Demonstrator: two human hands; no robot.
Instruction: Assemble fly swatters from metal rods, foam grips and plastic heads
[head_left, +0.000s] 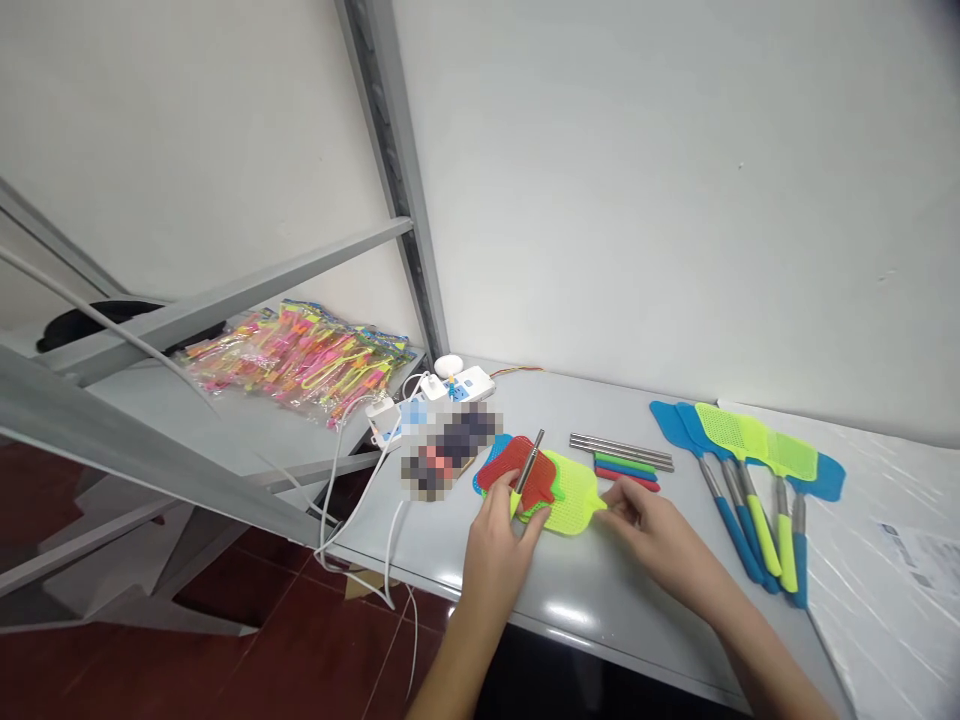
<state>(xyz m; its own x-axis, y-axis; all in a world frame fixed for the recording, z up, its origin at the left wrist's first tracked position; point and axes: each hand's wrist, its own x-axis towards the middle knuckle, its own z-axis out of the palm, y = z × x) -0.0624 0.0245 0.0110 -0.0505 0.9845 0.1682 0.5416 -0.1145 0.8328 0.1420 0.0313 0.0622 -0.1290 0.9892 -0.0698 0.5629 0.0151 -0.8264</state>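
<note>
My left hand (499, 540) is closed around the yellow-green grip of a fly swatter handle (531, 460), whose metal rod points up and away. With thumb and fingers, my right hand (646, 518) pinches the neck of a yellow-green mesh swatter head (579, 492). That head lies low over the table, partly behind my left hand. Around it are a red swatter head (541, 466), a blue one (489, 458) mostly covered, and a bit of a green one (558, 490). Beyond my right hand lie bare metal rods (621, 450) and green, blue and red grips (627, 471).
Several whole blue and yellow-green fly swatters (757, 500) lie at the right, beside white plastic wrapping (892, 560). Power strips (469, 383) with white cables stand at the back left. Bagged colourful items (300, 360) lie on a shelf behind grey metal posts (409, 180).
</note>
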